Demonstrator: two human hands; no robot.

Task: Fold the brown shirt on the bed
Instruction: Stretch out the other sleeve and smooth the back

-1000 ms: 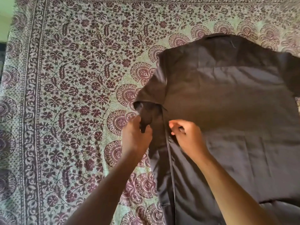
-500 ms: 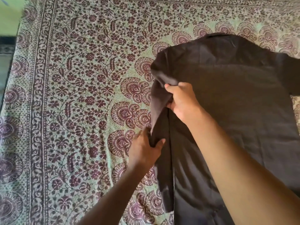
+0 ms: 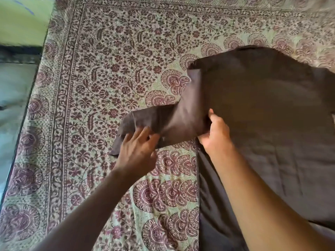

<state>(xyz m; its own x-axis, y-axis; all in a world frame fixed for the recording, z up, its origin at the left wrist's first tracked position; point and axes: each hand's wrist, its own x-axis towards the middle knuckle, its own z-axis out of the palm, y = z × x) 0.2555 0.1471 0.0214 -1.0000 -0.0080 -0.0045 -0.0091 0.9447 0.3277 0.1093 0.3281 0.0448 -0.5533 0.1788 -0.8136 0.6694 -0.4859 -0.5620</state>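
Observation:
The brown shirt [image 3: 262, 113] lies spread on the right half of the bed [image 3: 112, 51], back side up. Its left sleeve [image 3: 154, 124] stretches out to the left over the patterned bedsheet. My left hand [image 3: 137, 153] rests flat on the sleeve's cuff end, fingers spread apart. My right hand [image 3: 214, 134] pinches the cloth where the sleeve meets the shirt's body, thumb on top. The shirt's right side runs out of the frame.
A floral maroon and pale green bedsheet covers the bed. The bed's left edge [image 3: 27, 109] drops to a grey floor [image 3: 12, 91], with a yellow-green wall [image 3: 23, 19] at the top left. Bare sheet lies left of and below the sleeve.
The bunched sleeve has been pulled out leftward and laid flat. My left hand opened and slid left onto the cuff end. My right hand moved down to the armpit seam.

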